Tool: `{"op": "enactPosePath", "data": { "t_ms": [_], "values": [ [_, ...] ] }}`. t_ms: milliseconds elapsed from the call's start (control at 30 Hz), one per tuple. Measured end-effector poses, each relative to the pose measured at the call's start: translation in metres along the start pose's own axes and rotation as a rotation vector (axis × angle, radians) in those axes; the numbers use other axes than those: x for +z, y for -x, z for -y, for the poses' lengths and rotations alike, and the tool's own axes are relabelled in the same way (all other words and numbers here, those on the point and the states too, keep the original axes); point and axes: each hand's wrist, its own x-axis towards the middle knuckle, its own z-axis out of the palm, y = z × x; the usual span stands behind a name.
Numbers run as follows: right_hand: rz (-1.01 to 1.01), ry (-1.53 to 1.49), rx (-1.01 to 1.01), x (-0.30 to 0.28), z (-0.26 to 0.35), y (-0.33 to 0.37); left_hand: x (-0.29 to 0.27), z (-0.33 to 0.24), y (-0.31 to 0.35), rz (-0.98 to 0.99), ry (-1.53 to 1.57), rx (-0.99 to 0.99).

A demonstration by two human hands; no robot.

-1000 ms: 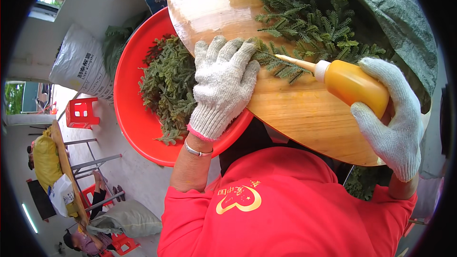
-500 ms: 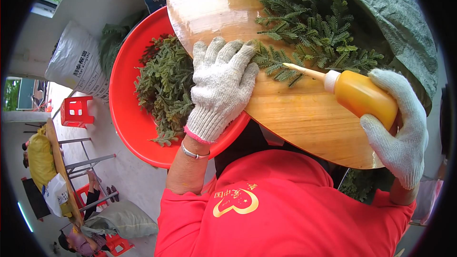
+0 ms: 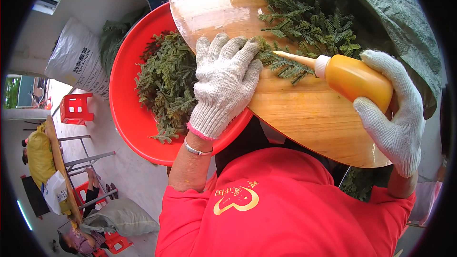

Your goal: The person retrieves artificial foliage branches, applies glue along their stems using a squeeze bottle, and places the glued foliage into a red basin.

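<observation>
My left hand (image 3: 226,85), in a white knitted glove with a pink cuff, lies palm down over the near-left edge of the wooden board (image 3: 300,114). Its fingers are stretched out and apart. Its index fingertip meets the near end of a green artificial fir sprig (image 3: 290,69); whether it presses on the stem is hidden. My right hand (image 3: 400,119), gloved too, is closed around a squeeze bottle (image 3: 359,81) of yellow-orange contents. The bottle is tilted, and its long pale nozzle (image 3: 297,58) points left, its tip over the sprig.
More fir sprigs (image 3: 304,14) are heaped at the board's far side beside a grey-green woven sheet (image 3: 404,24). A red basin (image 3: 131,123) of sprigs (image 3: 166,85) stands left of the board. Farther left are a white sack (image 3: 76,59), a red stool (image 3: 76,109) and a seated person (image 3: 81,242).
My right hand has shifted slightly left and up with the squeeze bottle, bringing the nozzle tip farther over the sprig. My left hand has moved slightly right in the view.
</observation>
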Motion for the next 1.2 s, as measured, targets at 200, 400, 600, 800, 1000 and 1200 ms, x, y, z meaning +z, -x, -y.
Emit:
{"op": "enactPosePath", "data": {
  "t_ms": [200, 400, 600, 800, 1000, 1200],
  "values": [
    [0.005, 0.011, 0.029, 0.001, 0.005, -0.003, 0.0, 0.0, 0.0, -0.021, 0.004, 0.003],
    [-0.042, 0.022, 0.025, 0.002, 0.008, -0.003, 0.0, 0.0, 0.0, -0.029, 0.015, 0.002],
    [-0.044, 0.043, 0.036, 0.004, 0.009, -0.005, -0.002, 0.001, 0.0, -0.004, 0.002, -0.001],
    [0.024, 0.09, 0.006, -0.006, 0.016, -0.009, -0.002, -0.002, -0.001, 0.003, 0.011, -0.015],
    [0.05, 0.169, -0.114, -0.013, 0.01, -0.004, 0.0, -0.001, -0.001, -0.008, 0.005, -0.01],
    [0.098, 0.207, 0.012, -0.023, 0.018, -0.001, 0.001, 0.0, 0.0, -0.019, 0.004, -0.013]
  ]
}}
